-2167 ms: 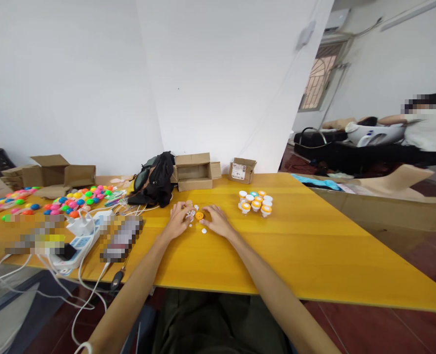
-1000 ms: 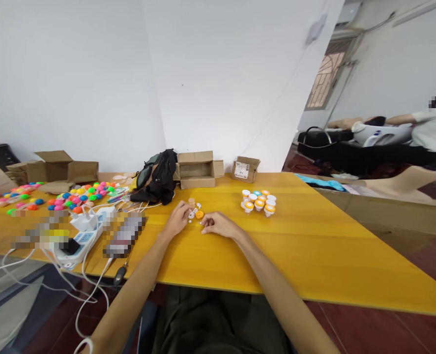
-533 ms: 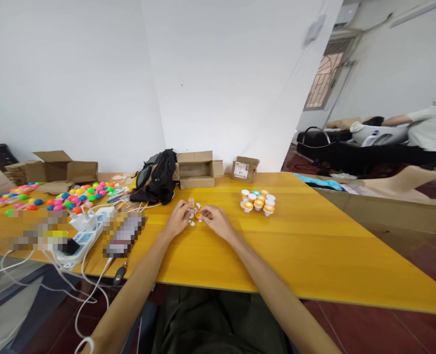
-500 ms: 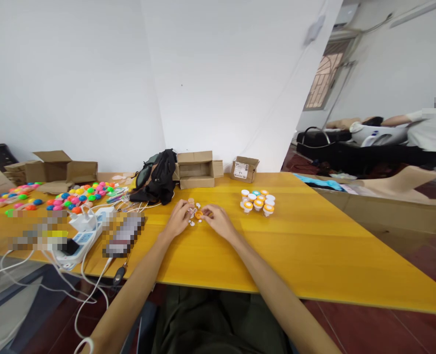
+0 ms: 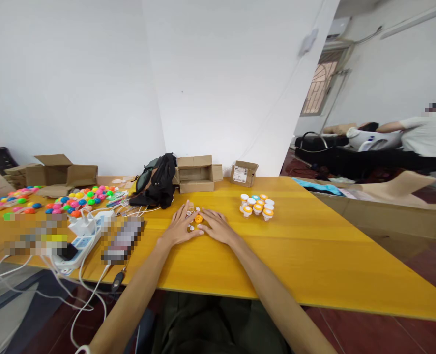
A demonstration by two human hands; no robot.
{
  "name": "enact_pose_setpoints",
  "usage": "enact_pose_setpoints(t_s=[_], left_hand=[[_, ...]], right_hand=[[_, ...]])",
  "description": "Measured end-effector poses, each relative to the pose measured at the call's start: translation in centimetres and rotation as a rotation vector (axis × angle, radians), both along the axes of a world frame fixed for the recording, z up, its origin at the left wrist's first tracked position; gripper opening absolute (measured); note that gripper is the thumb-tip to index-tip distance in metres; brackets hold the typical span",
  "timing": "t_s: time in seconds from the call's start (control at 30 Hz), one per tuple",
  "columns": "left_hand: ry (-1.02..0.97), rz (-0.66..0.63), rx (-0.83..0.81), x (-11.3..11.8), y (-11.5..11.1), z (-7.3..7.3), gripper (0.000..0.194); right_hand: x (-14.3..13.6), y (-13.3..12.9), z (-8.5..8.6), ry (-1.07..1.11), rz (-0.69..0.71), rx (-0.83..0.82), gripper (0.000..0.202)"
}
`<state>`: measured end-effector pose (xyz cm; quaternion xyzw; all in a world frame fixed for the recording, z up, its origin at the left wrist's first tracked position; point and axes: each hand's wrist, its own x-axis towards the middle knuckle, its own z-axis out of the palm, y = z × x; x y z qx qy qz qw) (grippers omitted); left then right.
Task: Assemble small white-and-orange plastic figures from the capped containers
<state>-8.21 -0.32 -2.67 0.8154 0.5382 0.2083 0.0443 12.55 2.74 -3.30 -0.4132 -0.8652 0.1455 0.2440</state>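
My left hand lies flat on the yellow table with its fingers stretched out, holding nothing. Opposite it, my right hand rests low with its fingers extended and is open too. Between the two hands sit an orange round cap-like piece and small white parts, some partly hidden by the fingers. A clear round piece shows just beyond my left fingertips. To the right of my right hand stands a cluster of small clear containers with orange, white and teal lids.
Open cardboard boxes and a black bag stand along the wall. At left are many coloured balls, a white power strip with cables, and a phone. A person in a white shirt is at far right.
Both hands have let go of the small pieces and flattened out around them, fingers spread. The orange piece now lies on the table between them. The view has tilted slightly.
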Motion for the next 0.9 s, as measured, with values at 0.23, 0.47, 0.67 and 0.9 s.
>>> enact_pose_setpoints(t_s=[0.23,0.47,0.67,0.9], left_hand=[[-0.016,-0.01,-0.028,-0.2,0.0,0.5,0.072],[-0.057,-0.002,-0.044,-0.7,0.0,0.6,0.074],[-0.067,-0.02,-0.072,-0.5,0.3,0.9,0.076],[-0.112,0.035,-0.106,-0.5,0.5,0.7,0.081]], right_hand=[[-1.2,0.4,0.0,-0.003,0.001,0.033,0.049],[-2.4,0.1,0.8,-0.021,-0.003,0.008,0.043],[-2.1,-0.7,1.9,0.022,-0.004,-0.045,0.04],[-2.4,0.9,2.2,-0.013,-0.029,-0.051,0.042]])
